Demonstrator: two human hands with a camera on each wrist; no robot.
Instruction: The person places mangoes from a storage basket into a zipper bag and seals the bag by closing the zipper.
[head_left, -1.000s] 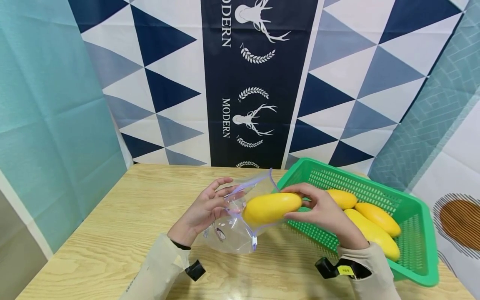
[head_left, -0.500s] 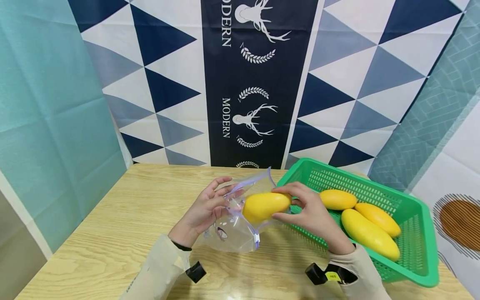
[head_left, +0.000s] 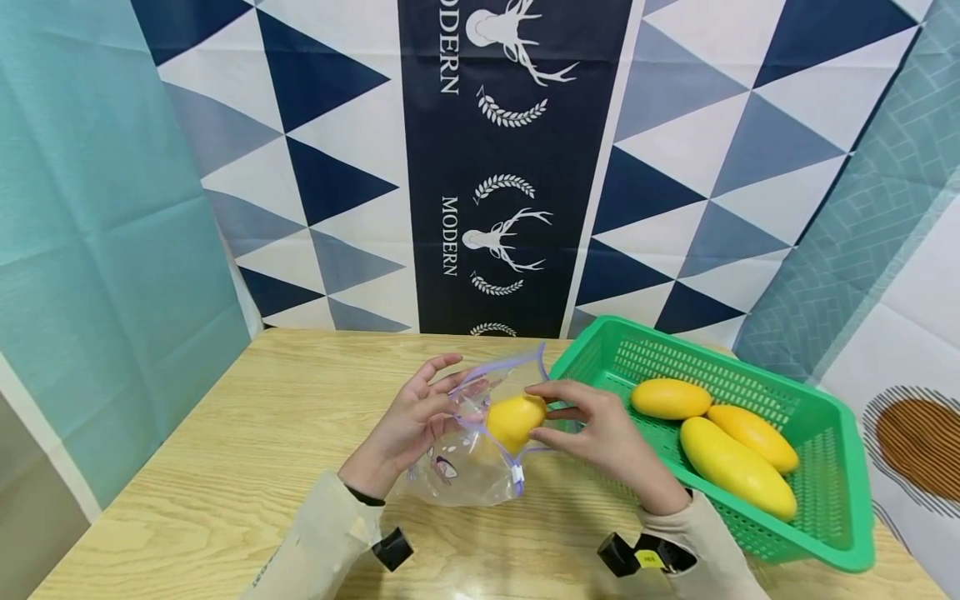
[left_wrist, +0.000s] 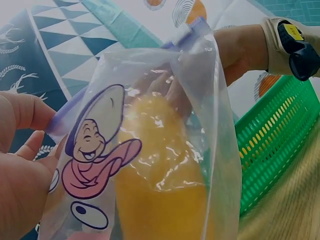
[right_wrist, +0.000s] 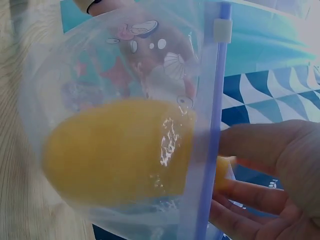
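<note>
A yellow mango (head_left: 516, 421) lies mostly inside a clear zip bag (head_left: 468, 483) with a purple zip edge and cartoon prints. My left hand (head_left: 405, 429) pinches the zip edge at the left side of the bag's mouth, which gapes toward the right. At that mouth, my right hand (head_left: 600, 433) grips the mango's outer end between thumb and fingers. The right wrist view shows most of the mango (right_wrist: 120, 150) through the plastic, beside the white slider (right_wrist: 222, 31). In the left wrist view, the right fingers reach in behind the plastic at the mango's tip.
Right of the bag stands a green perforated basket (head_left: 828, 533) holding three more mangoes (head_left: 738, 467). The wooden table (head_left: 300, 392) runs back to a patterned cloth (head_left: 517, 167). A teal cloth (head_left: 112, 217) hangs on the left.
My right hand has moved left and pushed the mango deeper into the bag, so less of it sticks out. The left hand has stayed nearly still on the bag's edge.
</note>
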